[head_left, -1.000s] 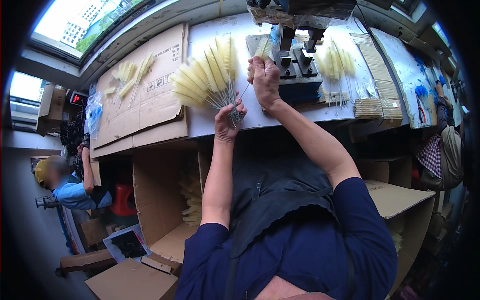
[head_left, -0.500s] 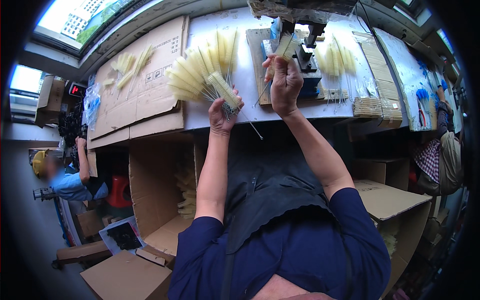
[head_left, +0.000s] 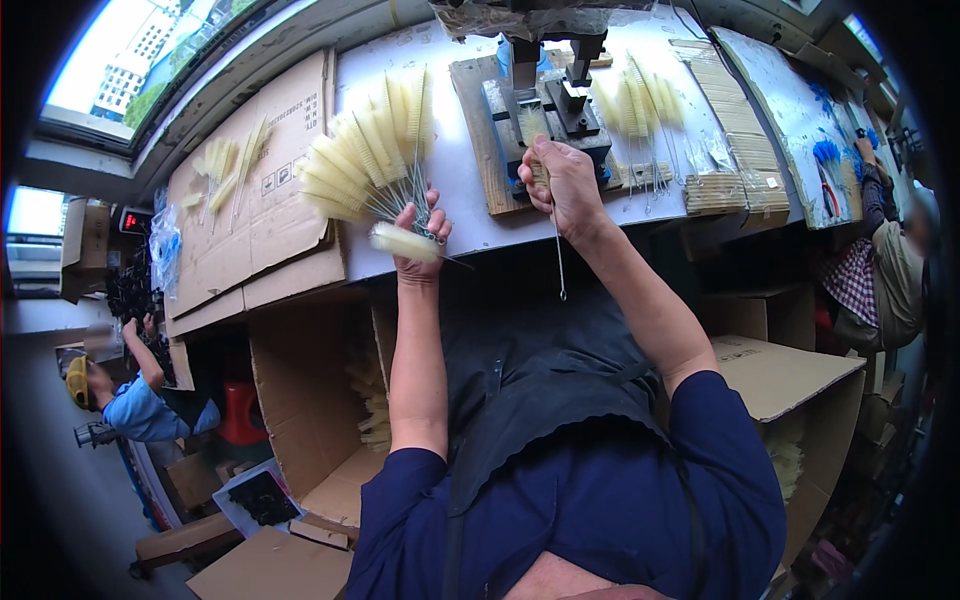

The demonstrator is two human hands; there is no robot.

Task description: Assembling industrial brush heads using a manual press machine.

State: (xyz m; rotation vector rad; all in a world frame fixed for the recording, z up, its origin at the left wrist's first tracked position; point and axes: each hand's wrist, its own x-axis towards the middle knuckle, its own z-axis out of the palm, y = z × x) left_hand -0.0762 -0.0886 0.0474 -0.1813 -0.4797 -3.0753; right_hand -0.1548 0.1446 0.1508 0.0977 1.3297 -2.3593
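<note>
My right hand is closed around a bristle brush with pale yellow bristles. Its bristle end points up into a dark metal press fixture, and its looped wire handle hangs below my fist. My left hand is closed around the wire stems of pale bristle brushes. One brush lies crosswise over the palm, blurred. The others fan out as a bundle above the hand; how many stems are gripped is hidden by the fingers.
More brushes lie right of the press and on a flattened cardboard sheet at left. Cardboard strips are stacked further right. Open cartons stand below the table edge. One person works at far left, another at far right.
My right hand has lowered the brush's bristle end to the fixture, its wire now hanging straight down. The brush across my left hand has tipped from upright to nearly level.
</note>
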